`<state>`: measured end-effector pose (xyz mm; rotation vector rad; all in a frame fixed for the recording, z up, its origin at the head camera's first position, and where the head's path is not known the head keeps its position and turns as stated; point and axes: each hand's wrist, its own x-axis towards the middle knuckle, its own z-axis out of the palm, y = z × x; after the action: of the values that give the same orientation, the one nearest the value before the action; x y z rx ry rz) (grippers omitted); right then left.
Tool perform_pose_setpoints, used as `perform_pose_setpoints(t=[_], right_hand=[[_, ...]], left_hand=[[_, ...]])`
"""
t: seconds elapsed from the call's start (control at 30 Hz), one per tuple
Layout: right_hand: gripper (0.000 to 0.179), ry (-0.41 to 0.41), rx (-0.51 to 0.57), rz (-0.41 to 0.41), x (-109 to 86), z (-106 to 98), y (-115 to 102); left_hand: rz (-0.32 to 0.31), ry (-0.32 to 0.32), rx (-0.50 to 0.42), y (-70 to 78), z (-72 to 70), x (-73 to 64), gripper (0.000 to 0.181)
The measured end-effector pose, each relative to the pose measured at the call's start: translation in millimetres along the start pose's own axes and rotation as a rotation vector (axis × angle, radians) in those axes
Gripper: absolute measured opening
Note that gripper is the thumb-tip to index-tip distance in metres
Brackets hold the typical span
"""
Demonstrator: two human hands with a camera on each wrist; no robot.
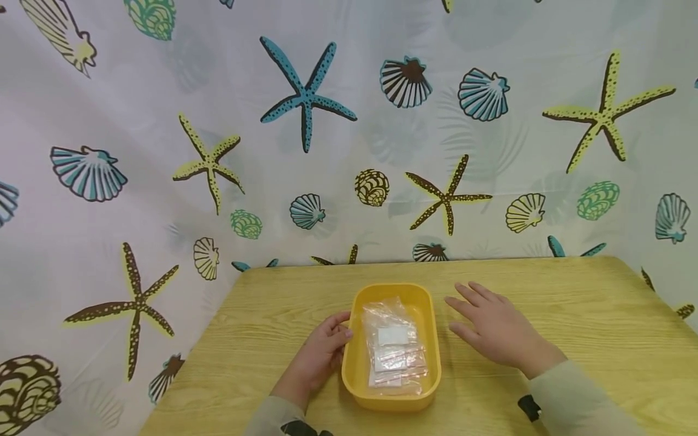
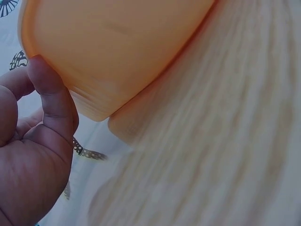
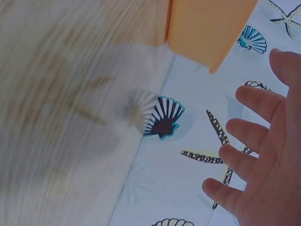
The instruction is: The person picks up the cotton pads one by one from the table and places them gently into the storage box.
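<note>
A yellow plastic tub with rounded corners stands on the wooden table. Inside it lie several clear zip bags with white labels or cards, overlapping one another. My left hand grips the tub's left rim, thumb at the edge; in the left wrist view the thumb and fingers meet at the corner of the orange-looking tub. To the right of the tub, apart from it, my right hand hovers over the table with fingers spread and holds nothing. The right wrist view shows those extended fingers too.
The light wooden table reaches back to a white curtain printed with starfish and shells, which also hangs along both sides. A dark strap or patch shows by the right sleeve.
</note>
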<state>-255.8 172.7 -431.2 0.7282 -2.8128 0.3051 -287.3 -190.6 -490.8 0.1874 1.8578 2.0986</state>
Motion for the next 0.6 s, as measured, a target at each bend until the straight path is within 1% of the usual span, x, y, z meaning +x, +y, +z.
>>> perform_pose_setpoints(t=[0.17,0.4,0.5,0.6], right_hand=[[0.055,-0.009,-0.009,0.026,-9.5,-5.3,12.7],[0.055,-0.017,0.004,0.045,-27.1,-8.4,27.2],[0.054,-0.015,0.010,0.061,-35.7,-8.3,33.7],[0.055,-0.009,0.016,0.075,-43.8,-8.6,40.2]], left_hand=[[0.004,-0.007,0.002,0.6,-0.4,0.3,0.052],[-0.024,0.008,0.007,-1.8,0.2,-4.6,0.055],[-0.027,0.032,0.023,-0.5,-0.7,-5.5,0.055],[-0.018,0.091,0.080,4.3,-2.9,-5.5,0.054]])
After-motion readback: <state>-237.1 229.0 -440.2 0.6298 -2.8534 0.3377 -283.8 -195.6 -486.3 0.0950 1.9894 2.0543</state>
